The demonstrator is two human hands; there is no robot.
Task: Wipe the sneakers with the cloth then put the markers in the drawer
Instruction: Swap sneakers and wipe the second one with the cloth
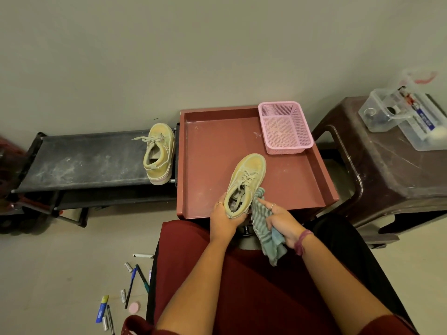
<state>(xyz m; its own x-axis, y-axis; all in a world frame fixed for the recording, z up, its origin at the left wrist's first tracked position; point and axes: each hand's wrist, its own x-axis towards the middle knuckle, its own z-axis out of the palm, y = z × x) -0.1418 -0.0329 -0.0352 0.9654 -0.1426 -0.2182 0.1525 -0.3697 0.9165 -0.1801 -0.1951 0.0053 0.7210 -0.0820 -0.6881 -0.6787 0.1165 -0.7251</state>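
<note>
A tan sneaker (246, 180) lies in the red drawer (210, 151), toe pointing away. My left hand (223, 220) grips its heel. My right hand (281, 222) holds a striped blue-grey cloth (266, 228) bunched against the sneaker's right side, index finger stretched along the cloth. A second tan sneaker (159, 153) rests on the right end of a black shoe rack (84, 163). Several markers and pens (135, 279) lie scattered on the floor at the lower left.
A pink mesh basket (285, 126) stands in the drawer's far right corner. A dark brown plastic stool (387, 170) on the right carries clear plastic boxes (399, 117). My lap in dark red cloth fills the lower middle. A wall is straight ahead.
</note>
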